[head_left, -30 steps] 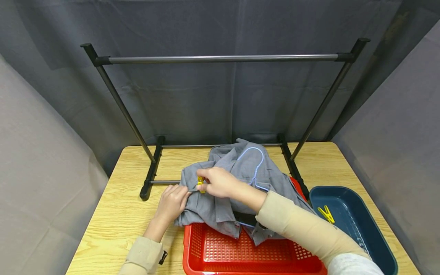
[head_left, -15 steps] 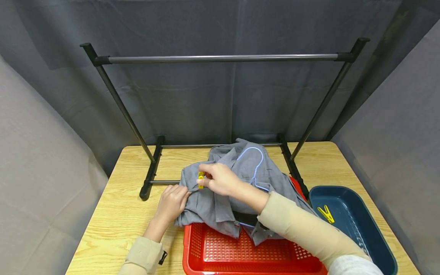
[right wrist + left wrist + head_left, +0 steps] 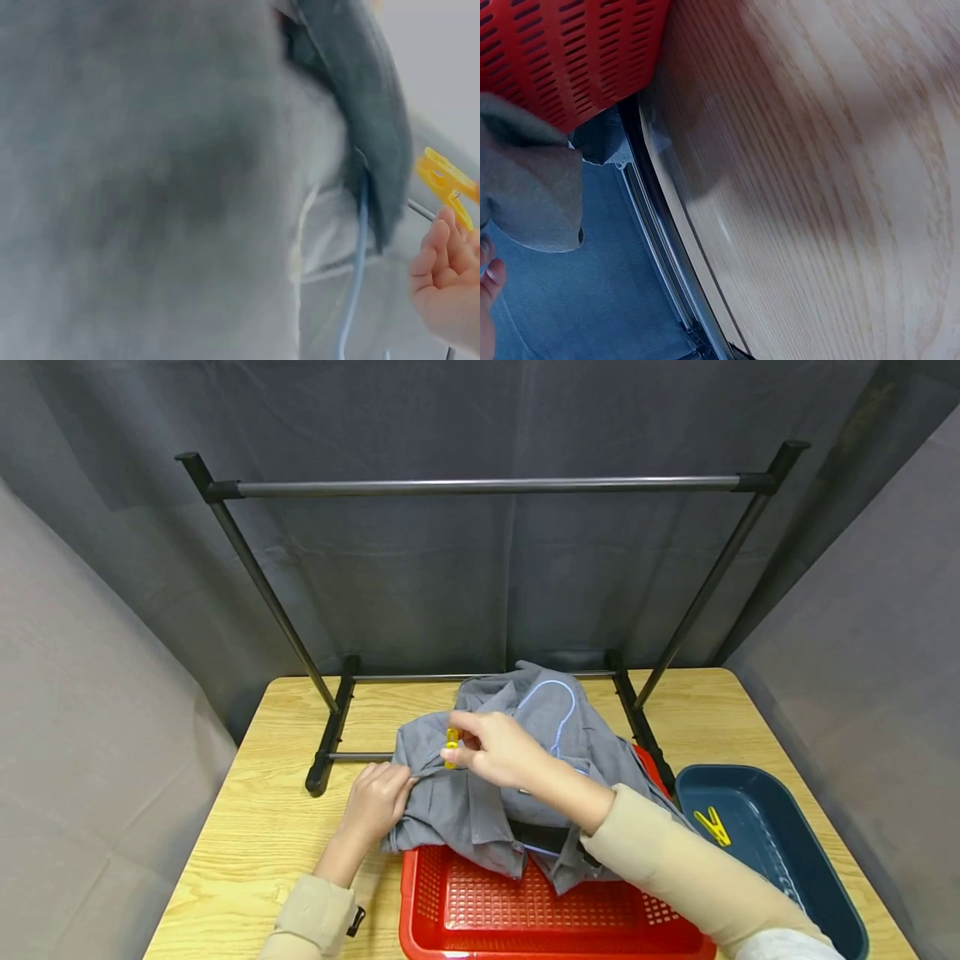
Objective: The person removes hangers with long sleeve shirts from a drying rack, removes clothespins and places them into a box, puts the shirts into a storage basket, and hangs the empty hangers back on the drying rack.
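A grey shirt [image 3: 438,814] lies bunched over the red basket, with a light blue hanger [image 3: 568,702] in it. At the shirt's left edge my left hand [image 3: 377,802] grips the cloth; the left wrist view shows the shirt [image 3: 536,191] by its fingertips [image 3: 493,271]. Between the thumb and fingers of my right hand [image 3: 498,752] is a yellow clothespin [image 3: 452,748], held above the shirt and apart from my left hand. In the right wrist view the clothespin [image 3: 442,180] points away from the fingers, and blurred grey cloth fills much of the picture.
The red basket [image 3: 540,935] stands at the front of the wooden table [image 3: 247,860]. A dark blue tray [image 3: 757,810] with another yellow clothespin [image 3: 712,827] is at the right. Behind the shirt rises a metal clothes rack [image 3: 487,487] with black feet.
My right hand has lifted slightly and drawn to the right with the clothespin, away from my left hand. The left hand and the shirt look much the same.
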`<state>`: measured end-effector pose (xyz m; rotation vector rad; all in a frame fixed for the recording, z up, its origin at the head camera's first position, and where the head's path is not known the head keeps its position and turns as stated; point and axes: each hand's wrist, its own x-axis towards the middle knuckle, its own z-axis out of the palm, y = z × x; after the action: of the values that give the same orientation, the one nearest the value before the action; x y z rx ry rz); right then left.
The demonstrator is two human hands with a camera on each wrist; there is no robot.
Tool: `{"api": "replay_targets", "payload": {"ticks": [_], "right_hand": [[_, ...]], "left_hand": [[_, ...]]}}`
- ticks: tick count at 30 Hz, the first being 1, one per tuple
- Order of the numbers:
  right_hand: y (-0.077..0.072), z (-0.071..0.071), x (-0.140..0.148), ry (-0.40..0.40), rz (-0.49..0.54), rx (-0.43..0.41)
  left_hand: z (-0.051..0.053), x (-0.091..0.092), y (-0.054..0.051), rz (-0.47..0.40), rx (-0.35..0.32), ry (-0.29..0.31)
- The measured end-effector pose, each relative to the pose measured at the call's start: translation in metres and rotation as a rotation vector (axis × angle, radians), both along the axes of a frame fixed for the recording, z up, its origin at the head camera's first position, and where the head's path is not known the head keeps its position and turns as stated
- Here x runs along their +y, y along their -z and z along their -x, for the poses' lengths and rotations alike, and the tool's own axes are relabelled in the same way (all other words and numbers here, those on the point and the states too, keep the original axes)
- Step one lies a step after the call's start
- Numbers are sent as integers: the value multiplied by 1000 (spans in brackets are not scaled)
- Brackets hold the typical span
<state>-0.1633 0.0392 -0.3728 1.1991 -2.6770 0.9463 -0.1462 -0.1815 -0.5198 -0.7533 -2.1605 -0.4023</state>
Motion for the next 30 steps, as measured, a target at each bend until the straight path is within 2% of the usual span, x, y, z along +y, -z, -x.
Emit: {"api": "replay_targets", "payload": {"ticks": [6, 18, 30], "right_hand": [[-9, -6, 17, 35, 43, -35], [-28, -15, 61, 125, 166, -10], [-27, -21, 103, 268, 235, 47]], "left_hand": [[0, 1, -1, 1, 8, 3], [-1, 1, 0, 6, 11, 2], [-1, 0, 0, 6, 15, -1]]}}
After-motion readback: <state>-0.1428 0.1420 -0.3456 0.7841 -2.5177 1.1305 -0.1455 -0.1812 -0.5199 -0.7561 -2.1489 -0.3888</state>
